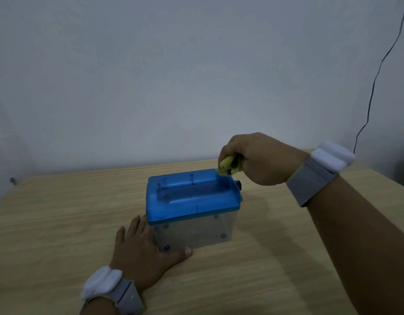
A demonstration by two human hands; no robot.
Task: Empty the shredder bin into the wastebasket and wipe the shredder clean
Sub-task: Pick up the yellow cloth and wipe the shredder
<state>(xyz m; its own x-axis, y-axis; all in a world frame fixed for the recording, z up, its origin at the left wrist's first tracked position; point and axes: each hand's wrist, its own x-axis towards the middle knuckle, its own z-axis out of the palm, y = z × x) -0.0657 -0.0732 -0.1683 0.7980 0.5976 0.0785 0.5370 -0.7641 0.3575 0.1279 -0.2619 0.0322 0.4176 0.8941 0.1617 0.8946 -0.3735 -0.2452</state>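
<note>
Blue-lidded shredder (193, 194) upright, clear bin (196, 233) empty

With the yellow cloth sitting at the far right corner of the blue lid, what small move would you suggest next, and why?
Probably sweep the right hand leftward, dragging the yellow cloth across the blue lid. The cloth touches only the lid's far right corner, so most of the top looks unwiped, and the left hand lies flat against the clear bin, bracing the shredder.

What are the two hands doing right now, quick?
Left hand: open, flat against the shredder's clear bin.
Right hand: closed on a yellow cloth at the blue lid.
</note>
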